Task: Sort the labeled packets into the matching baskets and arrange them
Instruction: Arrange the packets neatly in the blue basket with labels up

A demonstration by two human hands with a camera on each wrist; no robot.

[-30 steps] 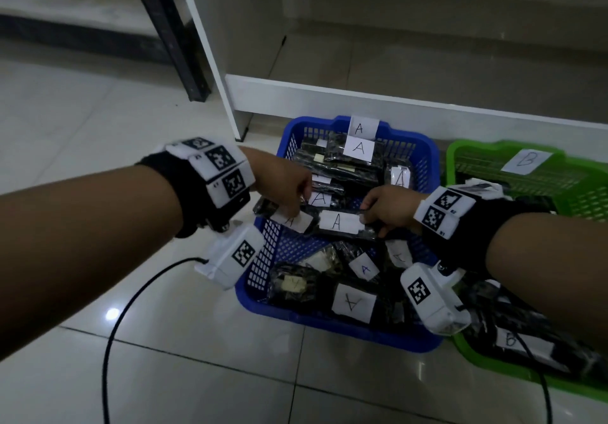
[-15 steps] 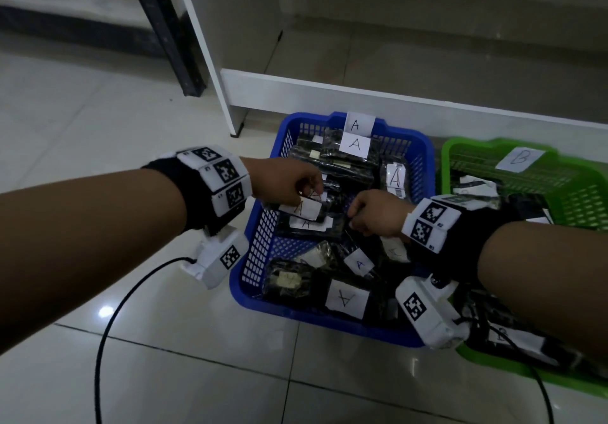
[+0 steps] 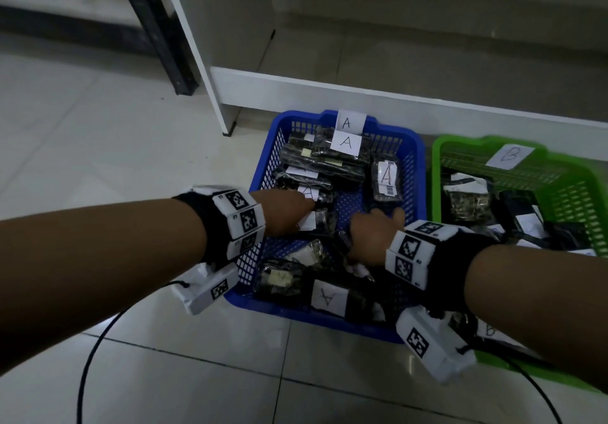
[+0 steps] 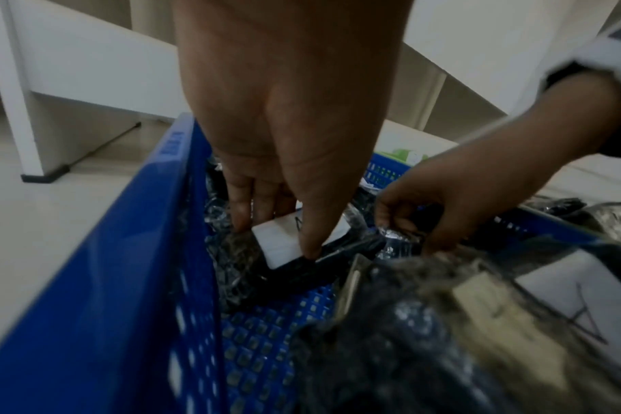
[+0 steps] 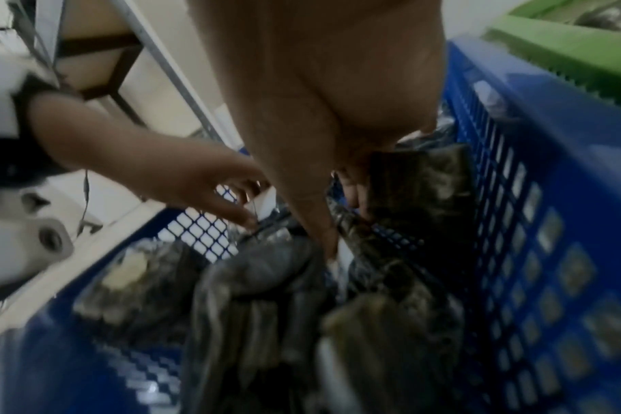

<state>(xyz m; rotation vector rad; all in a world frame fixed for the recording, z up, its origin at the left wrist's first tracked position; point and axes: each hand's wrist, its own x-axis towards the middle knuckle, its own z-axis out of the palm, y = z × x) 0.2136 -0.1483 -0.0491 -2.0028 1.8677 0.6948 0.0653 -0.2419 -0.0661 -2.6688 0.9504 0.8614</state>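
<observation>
Left wrist view, left hand (image 4: pixel 284 173) pinching packet (image 4: pixel 291 249)

A black wrist strap (image 3: pixel 200 219) is being worn on the left forearm, with white blocks (image 3: pixel 241 218) carrying square black-and-white markers fixed along its 3 o'clock edge. A white camera box (image 3: pixel 210 288), also marked, is being hung at its 6 o'clock side, and a black cable (image 3: pixel 95 351) is being trailed from it. The same set is being worn on the right: black strap (image 3: pixel 450 269), marker blocks (image 3: pixel 409 252), white box (image 3: pixel 434 348), cable (image 3: pixel 533 387). Both forearms are being left bare.
</observation>
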